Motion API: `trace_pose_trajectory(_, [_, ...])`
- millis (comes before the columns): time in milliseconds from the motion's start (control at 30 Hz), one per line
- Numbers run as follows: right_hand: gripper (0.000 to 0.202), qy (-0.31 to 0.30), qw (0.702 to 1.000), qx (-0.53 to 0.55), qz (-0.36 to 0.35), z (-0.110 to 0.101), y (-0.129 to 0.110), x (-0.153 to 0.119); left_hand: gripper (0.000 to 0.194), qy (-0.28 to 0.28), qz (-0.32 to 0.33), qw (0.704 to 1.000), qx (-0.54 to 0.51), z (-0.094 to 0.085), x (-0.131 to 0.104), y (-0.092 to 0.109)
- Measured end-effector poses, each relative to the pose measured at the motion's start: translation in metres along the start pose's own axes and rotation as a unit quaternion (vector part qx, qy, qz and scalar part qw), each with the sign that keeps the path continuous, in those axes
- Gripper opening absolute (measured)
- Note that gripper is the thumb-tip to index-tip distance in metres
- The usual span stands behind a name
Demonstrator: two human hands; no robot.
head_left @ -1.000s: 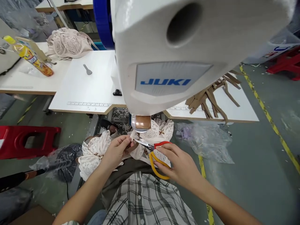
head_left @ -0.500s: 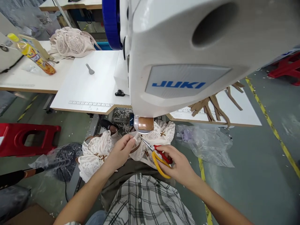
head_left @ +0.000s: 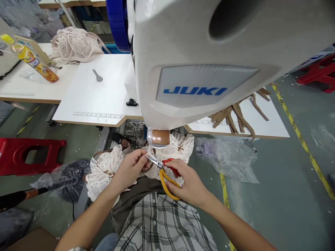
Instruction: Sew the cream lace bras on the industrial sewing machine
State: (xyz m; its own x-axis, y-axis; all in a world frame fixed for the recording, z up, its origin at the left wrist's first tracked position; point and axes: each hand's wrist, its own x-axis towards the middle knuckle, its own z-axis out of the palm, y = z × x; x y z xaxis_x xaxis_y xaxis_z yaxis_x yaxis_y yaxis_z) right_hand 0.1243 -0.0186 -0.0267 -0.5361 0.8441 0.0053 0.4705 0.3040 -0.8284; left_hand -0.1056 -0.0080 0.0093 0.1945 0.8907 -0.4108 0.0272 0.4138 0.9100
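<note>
My right hand is closed around a pair of scissors with one red and one yellow handle. Their metal blades point left and reach my left fingertips. My left hand pinches the edge of a white lace bra below the sewing machine head. Exactly which bit of fabric lies between the blades is too small to tell. More white lace bras with small brown bows hang over my lap to the left, and lace cups lie to the right.
A white JUKI sewing machine looms over my hands. Brown fabric strips lie on the right tabletop. On the left stand a drink bottle and a beige garment pile. Red stool at left; plastic bag hangs at right.
My right hand has moved left with the scissors, bringing the blades to my left fingertips. The left hand keeps its pinch on the fabric. The view has shifted slightly.
</note>
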Motion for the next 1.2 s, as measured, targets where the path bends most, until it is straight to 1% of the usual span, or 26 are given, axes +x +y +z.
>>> trace_pose_trajectory(100, [0.04,-0.004,1.0,-0.004,-0.013,-0.002,0.003,0.003,0.03,-0.007,0.009,1.0,0.011,-0.004,-0.001,-0.002])
trace_pose_trajectory(167, [0.039,-0.007,1.0,-0.005,-0.004,-0.003,0.005,0.003,0.032,-0.003,0.007,1.0,0.027,-0.005,-0.001,-0.001])
trace_pose_trajectory(267, [0.036,-0.014,1.0,-0.011,0.019,-0.004,0.006,-0.001,0.036,0.024,-0.002,0.999,0.042,-0.005,0.0,0.001])
trace_pose_trajectory(333, [0.034,-0.005,0.999,-0.021,0.026,-0.007,0.007,-0.007,0.035,0.044,0.0,0.998,0.036,-0.005,0.001,0.002])
trace_pose_trajectory(400, [0.032,0.016,0.999,-0.036,0.034,-0.014,0.01,-0.015,0.031,0.065,0.014,0.997,0.048,-0.006,0.002,0.003])
trace_pose_trajectory(467, [0.03,0.03,0.997,-0.061,0.044,-0.028,0.017,-0.019,0.026,0.094,0.047,0.988,0.117,-0.009,0.002,0.002])
trace_pose_trajectory(500, [0.029,0.034,0.995,-0.08,0.05,-0.037,0.021,-0.018,0.024,0.112,0.067,0.977,0.168,-0.01,0.001,0.001])
trace_pose_trajectory(567, [0.029,0.052,0.987,-0.136,0.065,-0.06,0.034,-0.004,0.023,0.139,0.102,0.949,0.265,-0.012,0.001,0.001])
trace_pose_trajectory(633, [0.033,0.095,0.971,-0.203,0.085,-0.086,0.049,0.024,0.025,0.138,0.123,0.927,0.326,-0.013,0.001,0.002])
trace_pose_trajectory(667, [0.036,0.12,0.96,-0.235,0.093,-0.099,0.057,0.042,0.025,0.126,0.125,0.926,0.333,-0.014,0.002,0.005])
trace_pose_trajectory(700, [0.038,0.137,0.951,-0.261,0.093,-0.112,0.064,0.06,0.024,0.107,0.119,0.931,0.327,-0.015,0.003,0.008])
trace_pose_trajectory(767, [0.037,0.14,0.943,-0.297,0.057,-0.133,0.072,0.091,0.026,0.05,0.093,0.95,0.292,-0.018,0.006,0.017])
trace_pose_trajectory(833, [0.035,0.16,0.938,-0.307,0.02,-0.142,0.068,0.106,0.03,0.002,0.063,0.961,0.27,-0.023,0.009,0.025])
trace_pose_trajectory(867, [0.034,0.176,0.941,-0.29,0.013,-0.14,0.061,0.106,0.031,-0.008,0.057,0.956,0.287,-0.026,0.01,0.027])
trace_pose_trajectory(900, [0.031,0.181,0.951,-0.252,0.011,-0.133,0.052,0.1,0.03,-0.005,0.063,0.944,0.323,-0.028,0.011,0.027])
trace_pose_trajectory(933, [0.029,0.168,0.965,-0.199,0.012,-0.122,0.041,0.09,0.028,0.009,0.082,0.923,0.375,-0.028,0.012,0.027])
trace_pose_trajectory(967, [0.025,0.118,0.984,-0.13,0.008,-0.109,0.031,0.076,0.026,0.031,0.112,0.894,0.432,-0.027,0.012,0.024])
trace_pose_trajectory(1000, [0.025,0.031,0.997,-0.067,-0.007,-0.093,0.021,0.062,0.025,0.052,0.155,0.86,0.483,-0.024,0.011,0.021])
trace_pose_trajectory(1033, [0.027,-0.055,0.998,-0.025,-0.026,-0.077,0.013,0.048,0.025,0.063,0.204,0.826,0.521,-0.018,0.011,0.017])
trace_pose_trajectory(1067, [0.038,-0.105,0.994,-0.004,-0.04,-0.062,0.007,0.036,0.025,0.064,0.253,0.799,0.542,-0.011,0.01,0.014])
trace_pose_trajectory(1100, [0.054,-0.128,0.991,0.011,-0.045,-0.048,0.002,0.027,0.026,0.057,0.298,0.779,0.548,-0.002,0.009,0.011])
trace_pose_trajectory(1133, [0.069,-0.131,0.99,0.029,-0.045,-0.036,-0.001,0.021,0.026,0.046,0.336,0.768,0.544,0.007,0.008,0.009])
trace_pose_trajectory(1167, [0.08,-0.116,0.991,0.06,-0.04,-0.027,-0.003,0.018,0.026,0.035,0.368,0.762,0.532,0.016,0.006,0.007])
trace_pose_trajectory(1200, [0.081,-0.093,0.99,0.106,-0.032,-0.02,-0.004,0.018,0.025,0.032,0.393,0.762,0.514,0.025,0.005,0.008])
